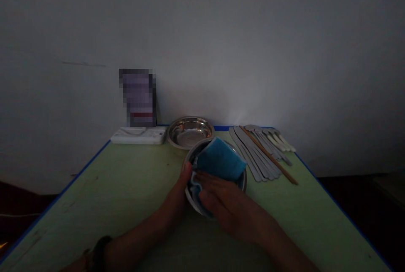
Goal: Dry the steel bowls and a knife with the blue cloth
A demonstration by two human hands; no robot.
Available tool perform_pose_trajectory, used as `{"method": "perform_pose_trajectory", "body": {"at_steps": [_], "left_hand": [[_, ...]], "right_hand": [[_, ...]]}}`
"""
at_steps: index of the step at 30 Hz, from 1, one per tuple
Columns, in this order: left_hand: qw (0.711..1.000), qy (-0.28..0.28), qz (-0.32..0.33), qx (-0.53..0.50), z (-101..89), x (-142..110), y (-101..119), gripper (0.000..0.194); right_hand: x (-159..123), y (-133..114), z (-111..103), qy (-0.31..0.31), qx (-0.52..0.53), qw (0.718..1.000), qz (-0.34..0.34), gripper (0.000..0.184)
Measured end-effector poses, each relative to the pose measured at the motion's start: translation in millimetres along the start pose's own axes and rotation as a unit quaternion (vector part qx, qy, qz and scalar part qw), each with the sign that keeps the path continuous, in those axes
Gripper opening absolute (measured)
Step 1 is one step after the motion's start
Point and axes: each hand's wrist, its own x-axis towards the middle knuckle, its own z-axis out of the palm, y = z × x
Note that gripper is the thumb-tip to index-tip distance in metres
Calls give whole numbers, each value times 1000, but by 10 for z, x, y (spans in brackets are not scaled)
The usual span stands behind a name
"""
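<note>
A metal bowl (244,183) sits low in the middle of the table, tilted somewhat toward me. My left hand (177,198) grips its left side, thumb up at the rim and the other fingers hidden behind the wall. Inside the bowl, my right hand (229,204) presses a blue cloth (220,160) against the inner surface, its fingers pointing left. One flat corner of the cloth sticks up past the far right rim, while a bunched part lies under the fingers.
Behind stands a second metal bowl (190,133). To the right lie several flat metal utensils (253,156), a brown stick (272,158) and several spoons or forks with pale handles (281,139). A white box-like object (139,136) and a blurred upright panel (139,95) stand back left, near the wall.
</note>
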Motion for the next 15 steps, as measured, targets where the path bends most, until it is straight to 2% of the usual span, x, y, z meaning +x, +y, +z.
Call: {"method": "perform_pose_trajectory", "body": {"at_steps": [3, 6, 10, 15], "left_hand": [[996, 79, -43, -16, 2, 25, -9, 41], [991, 123, -11, -41, 3, 51, -7, 41], [994, 102, 12, -49, 24, 57, 26, 48], [996, 50, 70, -16, -6, 40, 2, 48]], "right_hand": [[6, 7, 60, 13, -58, 998, 17, 41], [9, 73, 124, 50, -165, 983, 57, 42], [18, 188, 84, 138, -258, 952, 88, 44], [36, 333, 6, 282, -248, 920, 111, 51]]}}
